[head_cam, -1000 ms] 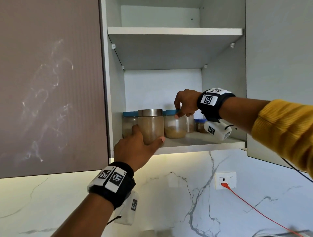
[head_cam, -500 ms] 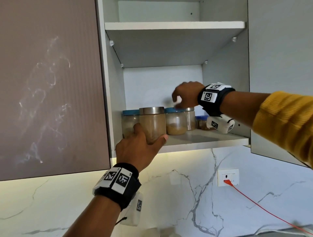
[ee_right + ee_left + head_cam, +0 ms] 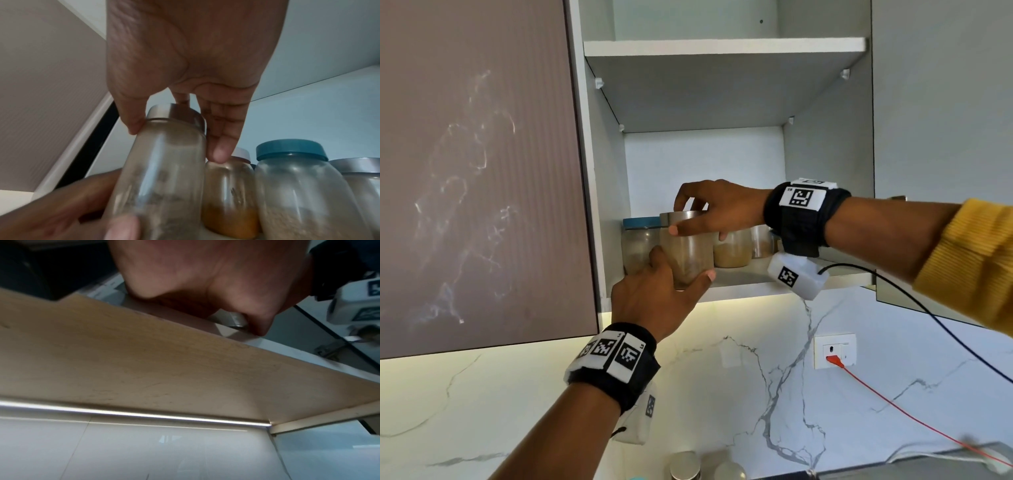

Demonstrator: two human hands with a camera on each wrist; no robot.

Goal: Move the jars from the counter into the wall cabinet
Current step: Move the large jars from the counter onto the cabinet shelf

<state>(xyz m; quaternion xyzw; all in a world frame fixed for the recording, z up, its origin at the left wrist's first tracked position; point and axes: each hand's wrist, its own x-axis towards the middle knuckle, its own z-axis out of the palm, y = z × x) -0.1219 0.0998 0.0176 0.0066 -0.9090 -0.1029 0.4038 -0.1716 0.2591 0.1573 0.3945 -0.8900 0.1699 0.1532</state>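
A clear jar with a steel lid (image 3: 687,250) (image 3: 164,164), holding brown powder, stands at the front edge of the wall cabinet's lower shelf (image 3: 743,279). My left hand (image 3: 654,294) grips its lower body from below and in front. My right hand (image 3: 709,212) (image 3: 185,81) reaches in from the right and holds it round the lid, thumb in front, fingers behind. Behind it stand a blue-lidded jar (image 3: 638,243) at the left, a jar of tan powder (image 3: 732,251) (image 3: 296,186) and an orange-powder jar (image 3: 230,194).
The open cabinet has a bare upper shelf (image 3: 722,46) and a closed brown door (image 3: 482,171) on the left. A steel-lidded jar (image 3: 760,241) stands further right on the shelf. Below, lids of jars (image 3: 685,464) show on the counter. A socket (image 3: 834,349) with a red cable sits on the marble wall.
My right hand has left the blue-lidded jar at the back and come forward and left onto the steel lid of the jar that my left hand holds. The left hand stays put.
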